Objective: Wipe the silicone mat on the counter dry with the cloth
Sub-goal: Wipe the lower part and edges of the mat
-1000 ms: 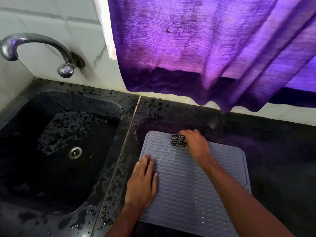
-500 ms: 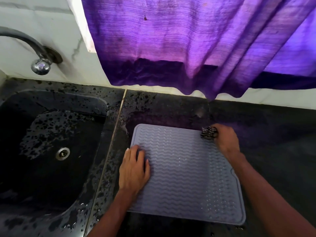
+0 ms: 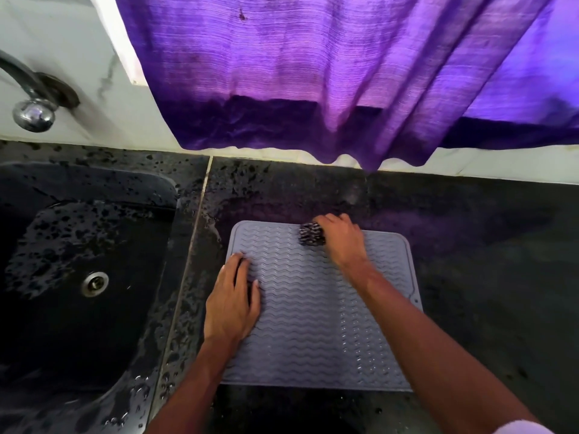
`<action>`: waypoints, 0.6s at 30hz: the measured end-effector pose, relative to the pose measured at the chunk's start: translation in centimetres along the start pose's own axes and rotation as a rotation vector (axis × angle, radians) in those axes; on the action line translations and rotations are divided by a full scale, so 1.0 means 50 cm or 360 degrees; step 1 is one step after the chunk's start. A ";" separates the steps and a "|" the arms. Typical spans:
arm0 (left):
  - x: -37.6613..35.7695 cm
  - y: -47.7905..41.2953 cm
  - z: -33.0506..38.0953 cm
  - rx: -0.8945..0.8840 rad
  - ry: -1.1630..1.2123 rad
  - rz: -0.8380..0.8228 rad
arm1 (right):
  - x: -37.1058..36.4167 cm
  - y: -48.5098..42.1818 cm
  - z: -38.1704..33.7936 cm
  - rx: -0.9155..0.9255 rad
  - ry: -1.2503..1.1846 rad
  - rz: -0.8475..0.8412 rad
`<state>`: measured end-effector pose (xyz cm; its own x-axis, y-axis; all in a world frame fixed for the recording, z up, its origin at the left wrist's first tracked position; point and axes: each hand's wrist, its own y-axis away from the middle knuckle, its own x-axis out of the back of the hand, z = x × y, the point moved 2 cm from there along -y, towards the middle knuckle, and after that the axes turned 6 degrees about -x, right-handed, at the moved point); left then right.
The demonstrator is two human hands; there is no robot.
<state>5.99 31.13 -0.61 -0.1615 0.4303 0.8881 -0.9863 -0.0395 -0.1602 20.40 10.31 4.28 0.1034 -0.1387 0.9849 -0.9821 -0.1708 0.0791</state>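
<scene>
Wiping is mid-course; the grey mat (image 3: 313, 327) lies flat on the dark desk (image 3: 488, 277) beside the sink (image 3: 166, 195); the left hand (image 3: 233, 300) presses its left edge, fingers (image 3: 239, 266) straight and together; the right hand (image 3: 343, 242) has its fingers curled round the bunched cloth (image 3: 310, 234) at the far edge; next, I judge, draw it across the near-right part, where droplets seem to glint.

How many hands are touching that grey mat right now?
2. The left hand lies flat on the left edge of the mat; the right hand grips the bunched cloth against its far edge.
</scene>
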 end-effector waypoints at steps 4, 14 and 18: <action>-0.002 -0.002 -0.001 0.0010 -0.0015 0.0001 | 0.028 0.029 0.153 -0.0194 -0.0039 0.0012; -0.003 -0.001 0.002 0.0012 -0.0012 0.0026 | 0.075 0.068 0.270 -0.0668 -0.0235 0.0127; 0.001 -0.001 0.003 0.0012 0.0007 0.0020 | 0.040 0.052 0.088 -0.0285 -0.0421 0.0068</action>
<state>6.04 31.00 -0.50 -0.1740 0.4338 0.8841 -0.9844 -0.0518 -0.1683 18.76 5.31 5.79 0.0757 -0.3948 0.9156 -0.9961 0.0119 0.0875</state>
